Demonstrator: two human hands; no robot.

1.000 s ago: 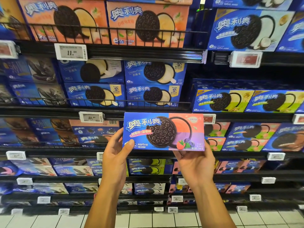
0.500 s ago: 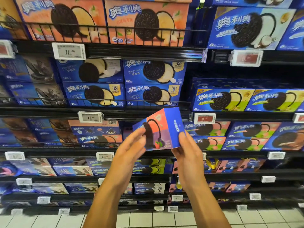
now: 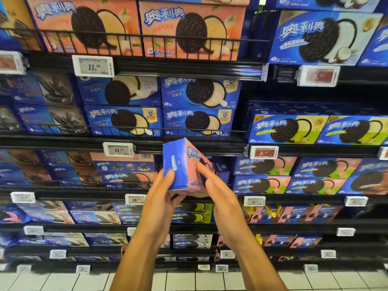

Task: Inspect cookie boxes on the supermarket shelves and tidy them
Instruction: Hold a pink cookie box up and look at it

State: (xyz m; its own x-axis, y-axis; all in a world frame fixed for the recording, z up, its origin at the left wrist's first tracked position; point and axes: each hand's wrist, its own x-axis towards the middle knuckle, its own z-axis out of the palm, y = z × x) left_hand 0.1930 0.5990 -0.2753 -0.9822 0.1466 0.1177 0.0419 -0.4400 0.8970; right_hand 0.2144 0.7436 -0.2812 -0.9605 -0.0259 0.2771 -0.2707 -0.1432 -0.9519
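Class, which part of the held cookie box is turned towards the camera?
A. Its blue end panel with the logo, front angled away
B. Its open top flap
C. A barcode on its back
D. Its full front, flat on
A: the box, held by the left hand and right hand, shows its blue end panel nearest, the pink front angled off to the right.
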